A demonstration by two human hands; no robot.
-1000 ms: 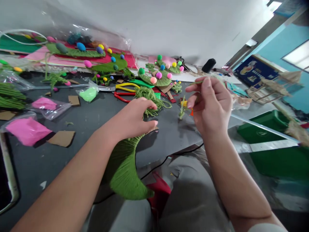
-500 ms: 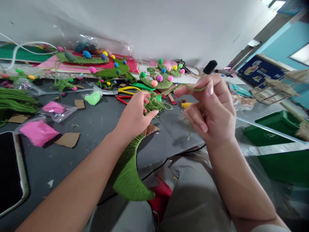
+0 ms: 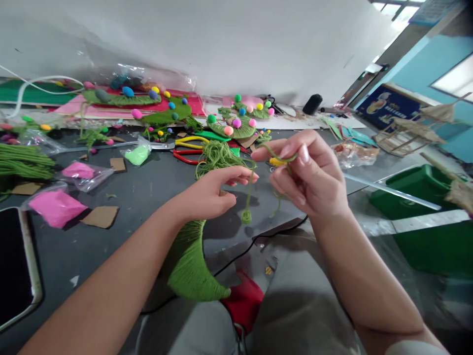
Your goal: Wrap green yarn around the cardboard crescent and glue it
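Note:
My right hand pinches a strand of green yarn between thumb and fingers, held up over the front of the table. From that strand a length hangs down by my left fingertips, with a small green tangle at its lower end. My left hand is open, its fingers stretched to the right and the thumb apart. Below the left wrist, a crescent-shaped piece wrapped in green yarn juts over the table edge above my lap; its upper part is hidden. Behind my left hand lies a loose heap of green yarn.
Scissors with red and yellow handles lie behind the yarn heap. Bags of pink clay, cardboard scraps and a tablet are at left. Green pieces with coloured balls line the back. Green bins stand at right.
My left hand has moved off the yarn heap, down and rightward, and has turned flatter. The small tangle now hangs in sight. My right hand keeps its pinch, slightly lower.

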